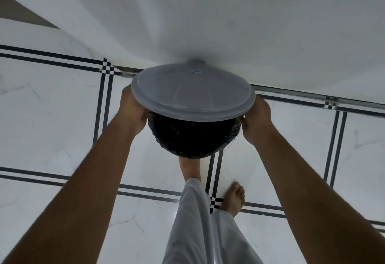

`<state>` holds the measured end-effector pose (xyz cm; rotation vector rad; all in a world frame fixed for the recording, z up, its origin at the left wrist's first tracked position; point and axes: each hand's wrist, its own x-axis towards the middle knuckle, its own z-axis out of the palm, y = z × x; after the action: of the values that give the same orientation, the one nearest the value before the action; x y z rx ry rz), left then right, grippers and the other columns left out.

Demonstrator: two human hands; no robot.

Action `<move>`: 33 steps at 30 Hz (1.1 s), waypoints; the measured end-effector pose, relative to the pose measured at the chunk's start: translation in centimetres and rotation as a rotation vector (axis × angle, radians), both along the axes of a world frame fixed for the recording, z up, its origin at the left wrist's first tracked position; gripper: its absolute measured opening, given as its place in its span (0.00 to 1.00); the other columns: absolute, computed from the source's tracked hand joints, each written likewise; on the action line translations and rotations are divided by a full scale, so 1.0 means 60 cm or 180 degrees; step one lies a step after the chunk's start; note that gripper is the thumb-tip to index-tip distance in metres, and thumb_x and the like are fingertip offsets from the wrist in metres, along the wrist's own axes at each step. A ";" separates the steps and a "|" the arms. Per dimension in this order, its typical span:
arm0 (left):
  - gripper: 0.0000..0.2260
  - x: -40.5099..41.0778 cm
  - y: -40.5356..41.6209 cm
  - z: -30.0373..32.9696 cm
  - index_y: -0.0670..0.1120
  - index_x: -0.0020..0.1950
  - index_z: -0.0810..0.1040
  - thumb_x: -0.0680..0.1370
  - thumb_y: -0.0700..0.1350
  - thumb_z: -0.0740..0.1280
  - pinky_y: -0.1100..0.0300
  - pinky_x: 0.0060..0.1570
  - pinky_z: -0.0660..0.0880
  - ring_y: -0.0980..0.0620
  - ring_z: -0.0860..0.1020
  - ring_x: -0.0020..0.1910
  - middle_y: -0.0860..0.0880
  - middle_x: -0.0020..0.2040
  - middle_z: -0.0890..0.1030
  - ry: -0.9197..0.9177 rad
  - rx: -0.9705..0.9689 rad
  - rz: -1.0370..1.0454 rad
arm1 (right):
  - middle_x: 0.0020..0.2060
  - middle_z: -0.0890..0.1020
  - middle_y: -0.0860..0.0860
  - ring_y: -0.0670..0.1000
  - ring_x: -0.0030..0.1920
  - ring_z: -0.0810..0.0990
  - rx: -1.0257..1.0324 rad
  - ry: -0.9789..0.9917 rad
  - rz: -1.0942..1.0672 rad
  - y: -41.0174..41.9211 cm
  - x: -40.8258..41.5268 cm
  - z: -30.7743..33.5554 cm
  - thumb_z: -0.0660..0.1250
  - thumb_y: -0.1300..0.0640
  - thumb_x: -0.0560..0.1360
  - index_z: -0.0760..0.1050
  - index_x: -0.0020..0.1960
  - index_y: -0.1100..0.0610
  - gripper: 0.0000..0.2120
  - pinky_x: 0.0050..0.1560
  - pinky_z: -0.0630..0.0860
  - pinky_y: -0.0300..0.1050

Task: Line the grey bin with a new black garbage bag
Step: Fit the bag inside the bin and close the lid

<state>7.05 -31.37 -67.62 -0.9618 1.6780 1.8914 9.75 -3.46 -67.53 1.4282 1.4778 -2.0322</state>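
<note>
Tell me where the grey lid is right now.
Centre of the head view: the grey lid is tilted over the bag-lined bin, between the left hand and right hand, by the wall.

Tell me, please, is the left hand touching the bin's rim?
Touching. In the head view the left hand wraps the bag-covered rim of the bin, fingers tucked under the raised lid, with no gap visible.

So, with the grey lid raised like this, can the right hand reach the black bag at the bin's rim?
Probably yes. The right hand is already at the side of the bin, beside the black bag, and the lid is tilted up above the opening, so nothing seems to block the way.
</note>
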 end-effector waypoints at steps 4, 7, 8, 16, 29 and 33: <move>0.12 0.065 -0.008 0.037 0.44 0.63 0.84 0.90 0.40 0.61 0.59 0.47 0.85 0.53 0.87 0.45 0.48 0.47 0.89 -0.0438 0.0353 0.0931 | 0.46 0.88 0.51 0.52 0.46 0.88 -0.0596 -0.0323 -0.0445 0.010 0.063 0.036 0.65 0.42 0.86 0.84 0.60 0.55 0.18 0.55 0.84 0.51; 0.24 0.123 -0.010 0.051 0.43 0.65 0.82 0.89 0.62 0.59 0.52 0.54 0.85 0.49 0.89 0.50 0.46 0.52 0.89 -0.0740 0.0840 0.1624 | 0.54 0.90 0.49 0.50 0.54 0.88 -0.0283 -0.0357 -0.0037 0.000 0.113 0.058 0.69 0.31 0.81 0.86 0.64 0.51 0.25 0.61 0.82 0.50; 0.28 0.138 -0.014 0.050 0.44 0.66 0.83 0.86 0.67 0.61 0.51 0.57 0.85 0.48 0.89 0.52 0.46 0.53 0.89 -0.0756 0.0780 0.1555 | 0.55 0.90 0.49 0.50 0.55 0.88 -0.0215 -0.0376 0.0027 -0.003 0.126 0.062 0.71 0.33 0.81 0.86 0.64 0.50 0.23 0.60 0.82 0.50; 0.26 0.222 0.036 0.009 0.44 0.76 0.80 0.81 0.51 0.79 0.44 0.68 0.82 0.41 0.84 0.62 0.45 0.67 0.85 -0.0833 -0.1068 0.0001 | 0.67 0.85 0.49 0.54 0.66 0.84 0.0672 -0.0455 0.1000 -0.032 0.194 0.013 0.77 0.49 0.82 0.78 0.77 0.51 0.25 0.69 0.82 0.53; 0.29 0.259 0.056 -0.069 0.45 0.69 0.78 0.76 0.57 0.82 0.60 0.50 0.77 0.45 0.83 0.60 0.46 0.66 0.82 -0.0390 -0.2156 -0.0678 | 0.64 0.82 0.52 0.53 0.64 0.82 0.1664 -0.0274 0.1768 -0.038 0.241 -0.063 0.77 0.39 0.79 0.76 0.75 0.48 0.28 0.64 0.83 0.56; 0.26 0.268 0.092 0.031 0.48 0.70 0.78 0.78 0.58 0.79 0.64 0.51 0.77 0.50 0.83 0.59 0.51 0.62 0.83 -0.0032 -0.1899 -0.0963 | 0.56 0.86 0.44 0.50 0.61 0.86 0.1397 -0.0196 0.1446 -0.037 0.249 0.042 0.75 0.41 0.81 0.80 0.70 0.48 0.21 0.67 0.82 0.59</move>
<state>23.14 -25.83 -65.76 -0.8485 2.2898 1.2075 24.66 -5.67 -64.98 1.1295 2.0806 -1.4390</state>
